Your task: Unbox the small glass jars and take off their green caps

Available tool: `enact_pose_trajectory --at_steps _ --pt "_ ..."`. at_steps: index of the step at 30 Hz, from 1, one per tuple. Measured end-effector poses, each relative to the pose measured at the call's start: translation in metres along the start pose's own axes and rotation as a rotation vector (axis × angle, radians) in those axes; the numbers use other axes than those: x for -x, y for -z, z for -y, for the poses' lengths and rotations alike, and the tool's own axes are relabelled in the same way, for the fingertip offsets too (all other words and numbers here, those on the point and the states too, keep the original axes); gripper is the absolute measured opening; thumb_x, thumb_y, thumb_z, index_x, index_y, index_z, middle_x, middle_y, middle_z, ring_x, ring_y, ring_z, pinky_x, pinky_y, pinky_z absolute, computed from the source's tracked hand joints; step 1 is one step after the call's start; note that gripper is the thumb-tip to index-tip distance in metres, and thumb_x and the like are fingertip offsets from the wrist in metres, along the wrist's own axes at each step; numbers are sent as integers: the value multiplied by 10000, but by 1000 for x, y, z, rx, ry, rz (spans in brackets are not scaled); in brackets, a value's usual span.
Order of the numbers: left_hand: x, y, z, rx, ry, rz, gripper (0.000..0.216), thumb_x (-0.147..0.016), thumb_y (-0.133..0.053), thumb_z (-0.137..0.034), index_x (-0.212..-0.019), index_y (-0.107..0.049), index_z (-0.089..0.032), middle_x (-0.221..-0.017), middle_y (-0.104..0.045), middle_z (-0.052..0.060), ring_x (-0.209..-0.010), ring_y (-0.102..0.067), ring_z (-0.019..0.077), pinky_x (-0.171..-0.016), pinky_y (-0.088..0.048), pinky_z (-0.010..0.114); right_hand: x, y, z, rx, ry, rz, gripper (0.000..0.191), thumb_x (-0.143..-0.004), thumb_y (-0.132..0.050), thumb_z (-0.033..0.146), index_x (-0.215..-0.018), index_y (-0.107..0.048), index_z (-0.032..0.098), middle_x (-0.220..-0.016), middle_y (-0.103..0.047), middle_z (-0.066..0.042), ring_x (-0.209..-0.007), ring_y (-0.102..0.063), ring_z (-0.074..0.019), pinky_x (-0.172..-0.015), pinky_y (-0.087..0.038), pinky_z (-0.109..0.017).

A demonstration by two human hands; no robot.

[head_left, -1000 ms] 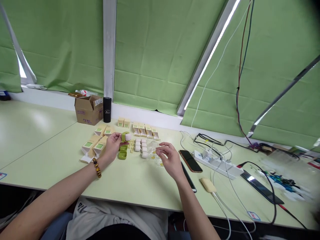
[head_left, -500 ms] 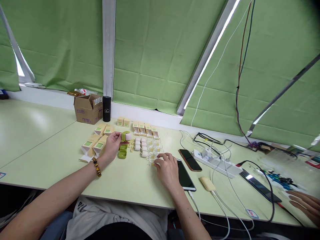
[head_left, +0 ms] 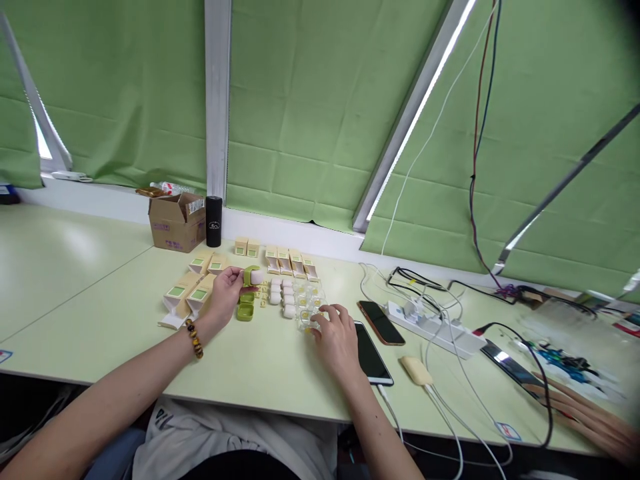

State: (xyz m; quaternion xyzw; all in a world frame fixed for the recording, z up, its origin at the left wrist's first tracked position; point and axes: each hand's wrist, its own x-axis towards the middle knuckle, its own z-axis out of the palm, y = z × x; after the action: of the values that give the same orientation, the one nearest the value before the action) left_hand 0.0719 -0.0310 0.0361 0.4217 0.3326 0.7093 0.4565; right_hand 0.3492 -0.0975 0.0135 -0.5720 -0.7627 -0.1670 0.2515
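My left hand (head_left: 227, 292) pinches a small olive-green case (head_left: 249, 276) with a white rounded piece (head_left: 257, 276) projecting from its right side. Just below it, green cases (head_left: 245, 312) rest on the table beside tiny yellow pieces (head_left: 263, 293). White rounded pieces (head_left: 275, 294) form columns further right. My right hand (head_left: 336, 337) is curled at the near end of the clear plastic cases (head_left: 303, 302), which have yellow spots inside. Its thumb and fingertips close on the edge of one clear case; the exact contact is partly hidden.
Cream cartons (head_left: 176, 293) lie left, with more behind. A cardboard box (head_left: 176, 222) and black bottle (head_left: 213, 222) stand at the back. Right are a tablet (head_left: 373, 357), phone (head_left: 381, 323), power strip (head_left: 440, 331) and cables. Another person's hand (head_left: 583, 408) is at far right.
My right hand has shifted slightly, and the near clear case is closer to the others. My left hand keeps the green case. The other person's hand has moved left over the dark phone.
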Motion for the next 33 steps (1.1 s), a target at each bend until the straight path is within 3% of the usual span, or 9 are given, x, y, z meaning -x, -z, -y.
enact_pose_trajectory --at_steps 7,13,19,26,33 --pt "3 -2 0 17 62 56 390 -731 -883 -410 -905 -624 -178 -965 -717 62 -787 -701 156 -675 -628 314 -32 29 32 -388 97 -183 417 -913 -597 120 -1314 -608 233 -1321 -652 -134 -1283 -522 -344 -1081 -474 -547" --pt "6 -6 -2 82 112 126 398 -724 -899 -388 -901 -610 -179 -906 -712 46 -783 -719 178 -657 -618 312 -80 -14 69 -870 124 -87 607 -872 -668 203 -1448 -498 284 -1371 -638 -95 -1275 -579 -299 -1011 -520 -486" --pt "8 -7 -4 56 144 113 396 -651 -923 -345 -863 -639 -169 -857 -715 43 -783 -717 189 -609 -570 264 -82 -45 90 -1119 25 -88 520 -844 -727 249 -1339 -567 264 -1340 -655 -91 -1186 -627 -257 -926 -525 -404" --pt "13 -9 1 49 193 207 313 -668 -898 -304 -836 -675 -162 -872 -721 46 -779 -698 168 -679 -567 262 -73 -47 90 -1171 -33 -173 439 -833 -694 216 -1262 -619 265 -1285 -663 -81 -1163 -623 -245 -946 -529 -398" --pt "11 -7 10 -99 227 343 231 -743 -845 -325 -856 -725 -162 -889 -735 83 -773 -691 178 -693 -541 273 -73 -45 87 -1320 -34 -142 415 -839 -745 290 -1228 -605 260 -1277 -673 -83 -1163 -651 -257 -1023 -548 -456"
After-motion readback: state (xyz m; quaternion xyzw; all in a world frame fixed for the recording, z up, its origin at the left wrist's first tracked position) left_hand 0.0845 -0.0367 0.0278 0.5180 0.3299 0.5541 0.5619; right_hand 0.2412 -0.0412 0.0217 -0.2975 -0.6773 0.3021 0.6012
